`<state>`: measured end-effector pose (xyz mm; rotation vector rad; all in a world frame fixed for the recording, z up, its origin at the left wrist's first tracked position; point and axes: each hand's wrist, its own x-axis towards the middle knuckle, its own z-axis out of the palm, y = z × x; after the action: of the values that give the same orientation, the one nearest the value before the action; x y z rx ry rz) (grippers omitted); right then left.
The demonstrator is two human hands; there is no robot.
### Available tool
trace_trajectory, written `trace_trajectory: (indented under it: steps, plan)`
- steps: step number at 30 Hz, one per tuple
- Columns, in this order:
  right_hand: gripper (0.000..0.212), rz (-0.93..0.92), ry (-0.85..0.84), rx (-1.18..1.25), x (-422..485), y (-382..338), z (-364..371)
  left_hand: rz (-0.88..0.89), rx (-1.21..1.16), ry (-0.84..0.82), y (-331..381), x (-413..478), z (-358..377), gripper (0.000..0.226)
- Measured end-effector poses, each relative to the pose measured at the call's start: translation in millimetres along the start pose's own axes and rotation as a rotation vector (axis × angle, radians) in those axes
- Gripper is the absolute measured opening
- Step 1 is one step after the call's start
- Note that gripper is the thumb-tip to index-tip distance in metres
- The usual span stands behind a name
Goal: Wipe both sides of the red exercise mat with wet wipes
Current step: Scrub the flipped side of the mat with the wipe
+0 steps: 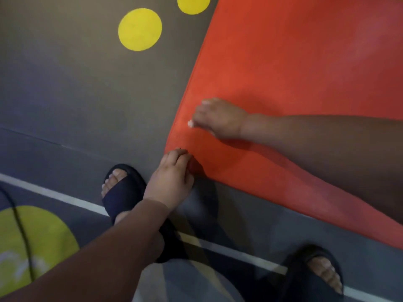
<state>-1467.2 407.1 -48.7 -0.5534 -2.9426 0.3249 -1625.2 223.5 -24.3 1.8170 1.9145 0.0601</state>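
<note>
Red exercise mat: 1 corner pinched by left hand, right hand curled round apparent wet wipe; risk: pinch slips, corner drops.

floor beside mat free — sandal near corner

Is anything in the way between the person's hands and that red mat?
Nothing visible. The left hand pinches the red mat at its near corner; the right hand rests on top of it, holding a small white wad.
</note>
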Motion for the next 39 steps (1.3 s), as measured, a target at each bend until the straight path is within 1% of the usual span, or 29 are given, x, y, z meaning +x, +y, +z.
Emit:
trace_trajectory:
  steps: [2, 3, 4, 5, 6, 7, 10, 13, 14, 15, 16, 17, 19, 20, 21, 22, 23, 25, 26, 28, 30, 31, 32, 33, 35, 36, 37, 38, 39]
  plan:
    - [0.045, 0.339, 0.112, -0.077, 14, 23, -5, -0.017, 0.003, -0.037, 4, -2, -3, 0.062]
    - [0.04, 0.523, 0.149, -0.094, 19, 31, -5, -0.02, 0.013, -0.059, 5, -1, -4, 0.066]
    - [0.031, 0.662, 0.162, -0.085, 25, 31, -5, -0.022, 0.023, -0.078, 7, -1, -6, 0.068]
    - [0.023, 0.723, 0.171, -0.046, 30, 25, -3, -0.026, 0.032, -0.093, 10, -2, -7, 0.069]
    - [0.018, 0.71, 0.174, 0.003, 33, 17, 2, -0.037, 0.038, -0.1, 12, -3, -9, 0.067]
    - [0.014, 0.632, 0.176, 0.044, 33, 4, 7, -0.058, 0.04, -0.093, 14, -5, -11, 0.064]
    - [0.002, 0.277, 0.177, 0.148, 22, -43, 25, -0.149, 0.035, -0.034, 9, -14, -17, 0.056]
    - [0.013, -0.114, 0.062, 0.151, 1, -72, 34, -0.247, 0.033, 0.006, -1, -21, -28, 0.041]
    - [0.02, -0.198, 0.038, 0.119, 1, -71, 31, -0.286, 0.024, 0.023, -3, -20, -32, 0.036]
    - [0.026, -0.231, 0.073, 0.064, 6, -64, 29, -0.322, 0.007, 0.045, -6, -18, -36, 0.035]
    - [0.028, -0.198, 0.127, 0.008, 14, -54, 27, -0.352, -0.017, 0.076, -6, -14, -41, 0.038]
    - [0.026, -0.094, 0.15, -0.029, 23, -43, 22, -0.377, -0.049, 0.114, -6, -11, -44, 0.042]
    - [0.02, 0.22, 0.053, -0.037, 37, -29, 9, -0.444, -0.115, 0.185, -4, -4, -51, 0.041]
    - [0.02, 0.336, 0.013, -0.008, 40, -30, 9, -0.486, -0.144, 0.205, -2, -1, -53, 0.036]
    - [0.021, 0.388, -0.008, 0.043, 43, -36, 12, -0.53, -0.164, 0.215, 0, 1, -56, 0.032]
    - [0.022, 0.376, -0.06, 0.101, 45, -48, 15, -0.567, -0.177, 0.215, 1, 3, -60, 0.031]
    - [0.023, 0.286, -0.074, 0.151, 44, -62, 19, -0.581, -0.184, 0.211, 0, 4, -62, 0.032]
    - [0.017, 0.023, -0.009, 0.242, 32, -89, 29, -0.539, -0.182, 0.205, -5, 6, -65, 0.033]
    - [0.008, -0.12, 0.021, 0.241, 22, -96, 32, -0.514, -0.166, 0.197, -8, 7, -66, 0.032]
    - [0.005, -0.347, -0.02, 0.137, 1, -96, 29, -0.476, -0.127, 0.169, -14, 8, -69, 0.03]
    - [0.009, -0.426, -0.084, 0.096, -14, -84, 20, -0.442, -0.103, 0.132, -16, 10, -70, 0.031]
    - [0.016, -0.393, -0.023, 0.09, -18, -75, 19, -0.429, -0.104, 0.119, -16, 11, -70, 0.031]
    - [0.022, -0.296, 0.067, 0.077, -19, -62, 21, -0.419, -0.11, 0.112, -16, 13, -69, 0.031]
    - [0.025, -0.141, 0.124, 0.066, -19, -47, 19, -0.406, -0.117, 0.107, -14, 15, -67, 0.031]
    - [0.02, 0.224, 0.168, 0.049, -19, -22, 10, -0.392, -0.131, 0.068, -10, 18, -61, 0.033]
    - [0.017, 0.343, 0.171, 0.06, -23, -17, 9, -0.388, -0.132, 0.036, -6, 18, -58, 0.035]
    - [0.016, 0.377, 0.158, 0.075, -27, -18, 9, -0.368, -0.124, 0.007, -4, 17, -55, 0.036]
    - [0.014, 0.333, 0.15, 0.105, -33, -26, 10, -0.328, -0.112, -0.021, -1, 15, -52, 0.039]
    - [0.012, 0.228, 0.133, 0.151, -41, -40, 11, -0.279, -0.096, -0.064, 1, 13, -50, 0.046]
